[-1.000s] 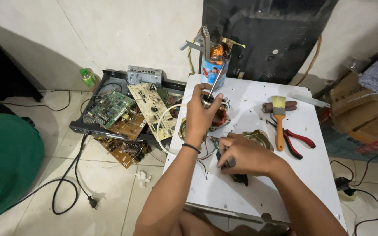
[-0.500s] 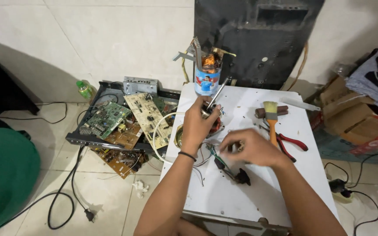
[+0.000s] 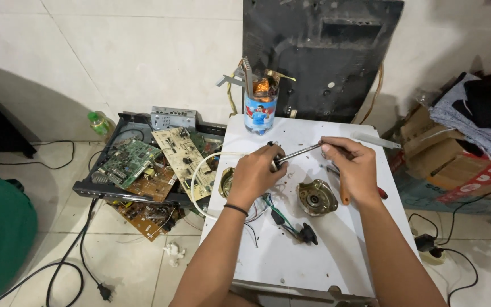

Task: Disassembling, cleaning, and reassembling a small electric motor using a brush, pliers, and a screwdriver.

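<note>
My left hand (image 3: pixel 255 173) is closed over a small round motor part (image 3: pixel 274 158) above the white table (image 3: pixel 291 261). A thin metal rod, the shaft of a tool (image 3: pixel 301 152), runs from that part to my right hand (image 3: pixel 354 166), which grips its other end. Below my right hand a round metal motor housing (image 3: pixel 316 197) lies flat on the table. Coloured wires with a black plug (image 3: pixel 298 230) trail from under my left wrist. An orange-handled tool (image 3: pixel 344 196) is partly hidden under my right hand.
A printed can stuffed with tools (image 3: pixel 259 108) stands at the table's far edge before a dark panel (image 3: pixel 319 57). Several circuit boards (image 3: pixel 152 167) sit in a black case on the floor at left. Cardboard boxes and cloth (image 3: pixel 461 148) pile at right. Cables (image 3: pixel 63 261) cross the tiles.
My right hand has risen from the table's middle to the upper right, now holding the metal rod. The left hand stays on the motor part. The metal housing is now uncovered.
</note>
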